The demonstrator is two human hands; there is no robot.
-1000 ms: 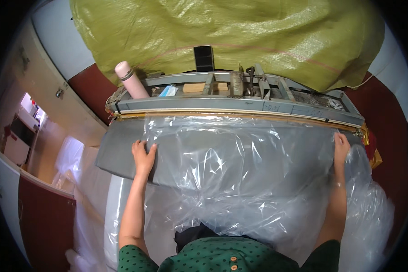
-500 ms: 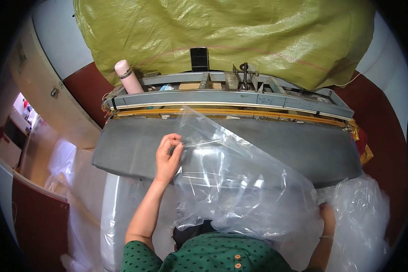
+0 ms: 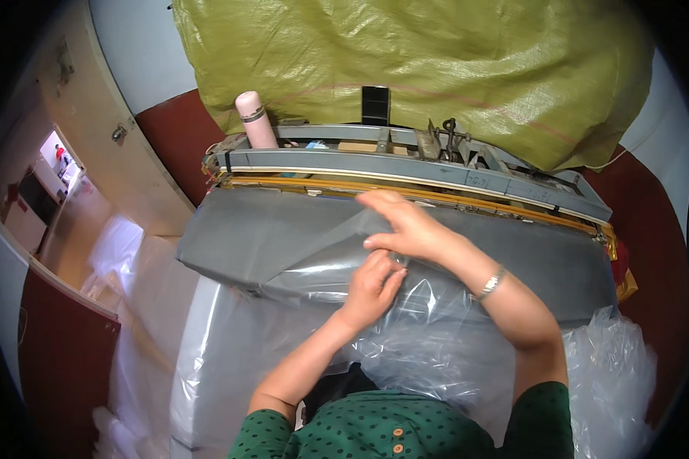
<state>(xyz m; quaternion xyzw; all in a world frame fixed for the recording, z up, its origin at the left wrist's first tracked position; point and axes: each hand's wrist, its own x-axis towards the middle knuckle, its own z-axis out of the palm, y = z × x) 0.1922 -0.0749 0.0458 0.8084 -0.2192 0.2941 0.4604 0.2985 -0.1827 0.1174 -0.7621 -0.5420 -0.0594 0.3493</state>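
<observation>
A clear plastic sheet [image 3: 425, 302] lies over my lap and up onto the padded grey board [image 3: 237, 229] in front of me. My left hand [image 3: 373, 289] is closed, its bent fingers pinching the sheet near the middle of the board. Just beyond it, my right hand [image 3: 412, 229] reaches across from the right with fingers stretched out and thumb apart, over the sheet's upper part. The right palm and whatever lies beneath it are hidden. A fold of the film slants across the board to the left of both hands.
Behind the board runs a grey metal frame [image 3: 314, 160] with orange strips [image 3: 321, 186]. A pink flask [image 3: 256, 122] and a dark phone-like slab [image 3: 375, 105] stand near it. Crumpled clear plastic [image 3: 608, 371] is heaped at the right; a plastic roll [image 3: 195, 352] lies left. A yellow-green tarp [image 3: 436, 53] hangs behind.
My right hand has come up from the plastic at lower right to the middle of the board. My left hand has moved right and nearer, and the sheet's raised corner has come down.
</observation>
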